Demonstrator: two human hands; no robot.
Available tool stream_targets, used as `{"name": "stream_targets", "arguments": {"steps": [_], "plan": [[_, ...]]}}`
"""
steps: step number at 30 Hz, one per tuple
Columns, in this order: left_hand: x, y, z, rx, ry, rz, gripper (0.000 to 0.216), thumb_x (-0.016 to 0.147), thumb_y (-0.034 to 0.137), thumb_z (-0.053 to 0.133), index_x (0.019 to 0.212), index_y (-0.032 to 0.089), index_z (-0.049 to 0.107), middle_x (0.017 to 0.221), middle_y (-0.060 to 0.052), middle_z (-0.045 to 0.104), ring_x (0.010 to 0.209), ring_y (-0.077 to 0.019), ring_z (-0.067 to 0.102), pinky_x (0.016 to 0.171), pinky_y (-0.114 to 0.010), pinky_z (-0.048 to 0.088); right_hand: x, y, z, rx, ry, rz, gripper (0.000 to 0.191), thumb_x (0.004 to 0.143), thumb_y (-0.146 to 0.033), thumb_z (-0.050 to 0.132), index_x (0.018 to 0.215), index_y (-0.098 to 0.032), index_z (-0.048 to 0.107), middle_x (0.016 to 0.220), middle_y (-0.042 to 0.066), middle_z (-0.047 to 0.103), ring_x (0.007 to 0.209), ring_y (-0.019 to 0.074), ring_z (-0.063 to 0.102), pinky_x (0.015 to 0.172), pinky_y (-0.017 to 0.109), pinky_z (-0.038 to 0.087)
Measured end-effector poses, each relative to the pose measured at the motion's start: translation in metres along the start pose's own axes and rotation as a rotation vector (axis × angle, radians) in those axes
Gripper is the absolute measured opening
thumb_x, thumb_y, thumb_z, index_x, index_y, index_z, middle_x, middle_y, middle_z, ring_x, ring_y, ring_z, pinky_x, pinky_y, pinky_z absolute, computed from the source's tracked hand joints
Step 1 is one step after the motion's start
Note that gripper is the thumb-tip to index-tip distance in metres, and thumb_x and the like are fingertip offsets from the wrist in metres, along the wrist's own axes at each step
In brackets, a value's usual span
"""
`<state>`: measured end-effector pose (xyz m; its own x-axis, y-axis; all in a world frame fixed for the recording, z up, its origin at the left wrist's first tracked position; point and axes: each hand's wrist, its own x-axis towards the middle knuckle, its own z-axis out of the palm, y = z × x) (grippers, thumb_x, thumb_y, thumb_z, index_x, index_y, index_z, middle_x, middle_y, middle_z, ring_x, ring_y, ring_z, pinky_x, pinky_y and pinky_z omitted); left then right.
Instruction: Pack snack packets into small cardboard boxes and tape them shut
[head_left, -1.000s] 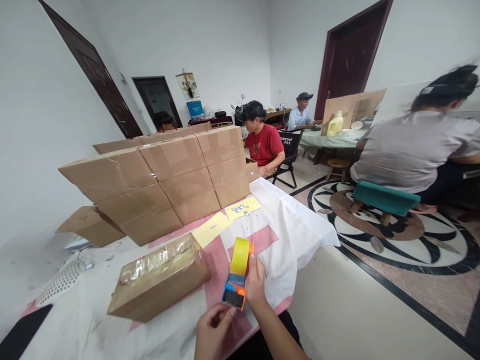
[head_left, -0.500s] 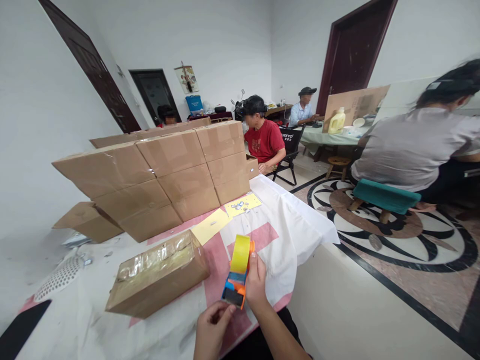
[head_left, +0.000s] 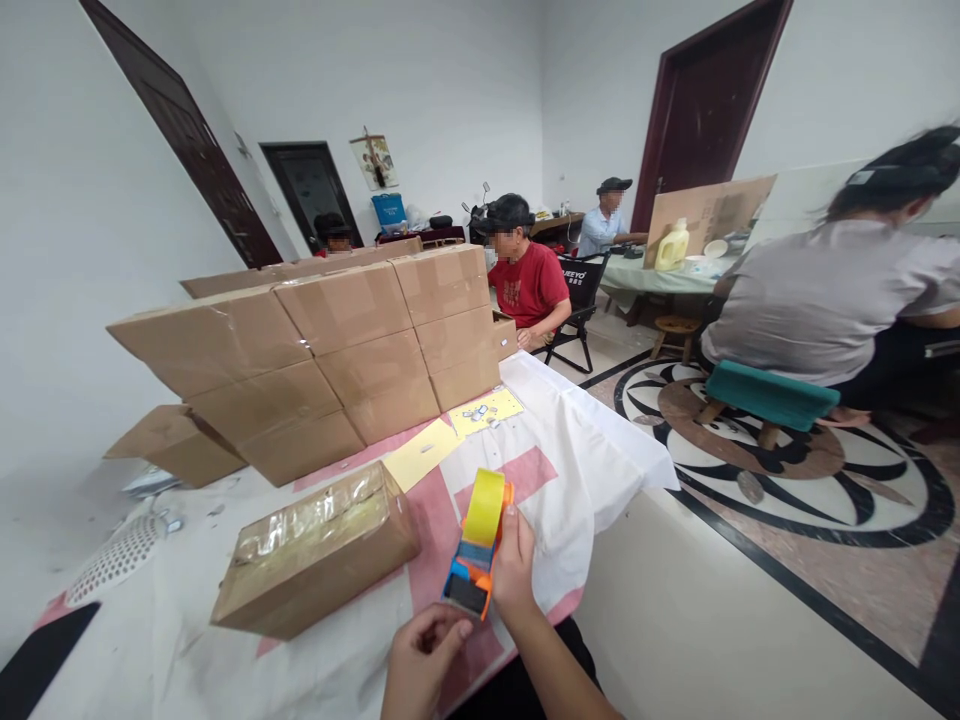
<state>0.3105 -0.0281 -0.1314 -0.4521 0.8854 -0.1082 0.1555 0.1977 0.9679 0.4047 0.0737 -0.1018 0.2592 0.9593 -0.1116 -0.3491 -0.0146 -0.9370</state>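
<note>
My right hand [head_left: 516, 565] is closed around the side of a tape dispenser [head_left: 471, 558], blue and orange with a yellow roll of tape [head_left: 484, 505] on it. The dispenser is tilted, its dark front end pointing down toward me. Right at that front end, my left hand [head_left: 426, 650] has thumb and forefinger pinched together. Whatever lies between those fingertips is too small to make out. To the left of both hands sits a taped cardboard box [head_left: 319, 555], with shiny strips of clear tape along its top.
A wall of stacked cardboard boxes [head_left: 352, 345] stands at the table's far side. Yellow sheets [head_left: 424, 452] lie before it on the white and pink tablecloth [head_left: 559, 520]. Beyond sits a person in a red shirt [head_left: 529, 285]; another sits on a low green-topped stool [head_left: 772, 395] at right.
Both hands hold nearly the same pose, the dispenser staying in my right hand. My left hand has drawn very slightly to the left.
</note>
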Motion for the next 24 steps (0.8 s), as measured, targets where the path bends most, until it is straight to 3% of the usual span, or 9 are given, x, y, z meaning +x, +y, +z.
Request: {"name": "stream_targets", "arguments": {"steps": [6,10,14,24], "plan": [[0.002,-0.001,-0.005,-0.004,-0.05,-0.014,0.067,0.053,0.083,0.074,0.057,0.015,0.07,0.049,-0.002,0.054,0.051,-0.0122,0.043,0.051,-0.024,0.035,-0.003,0.0,0.002,0.0,0.02,0.06,0.072,0.073,-0.087,0.057,0.09,-0.017,0.07,0.086,0.006,0.068,0.088,0.0237,0.064,0.076,0.032,0.053],[0.007,-0.014,-0.007,0.009,-0.102,-0.015,0.067,0.056,0.082,0.073,0.059,0.015,0.071,0.049,-0.001,0.052,0.051,-0.0122,0.042,0.052,-0.024,0.035,-0.006,-0.004,0.003,0.018,-0.016,0.076,0.073,0.073,-0.088,0.056,0.086,-0.017,0.069,0.082,0.006,0.068,0.082,0.0229,0.064,0.072,0.031,0.053],[0.007,-0.021,-0.006,0.037,-0.067,0.002,0.066,0.058,0.082,0.072,0.06,0.016,0.071,0.049,-0.001,0.05,0.052,-0.0129,0.041,0.053,-0.025,0.036,-0.006,-0.006,0.002,0.037,-0.01,0.064,0.067,0.076,-0.084,0.058,0.084,-0.018,0.068,0.078,0.005,0.067,0.077,0.0215,0.063,0.066,0.029,0.052],[0.006,-0.01,-0.009,0.076,-0.08,0.043,0.063,0.062,0.08,0.071,0.063,0.017,0.073,0.051,0.0,0.048,0.054,-0.0136,0.04,0.053,-0.025,0.035,0.0,-0.001,0.003,0.019,0.067,0.056,0.065,0.077,-0.079,0.061,0.093,-0.017,0.069,0.093,0.008,0.069,0.09,0.0241,0.065,0.073,0.03,0.054]]}}
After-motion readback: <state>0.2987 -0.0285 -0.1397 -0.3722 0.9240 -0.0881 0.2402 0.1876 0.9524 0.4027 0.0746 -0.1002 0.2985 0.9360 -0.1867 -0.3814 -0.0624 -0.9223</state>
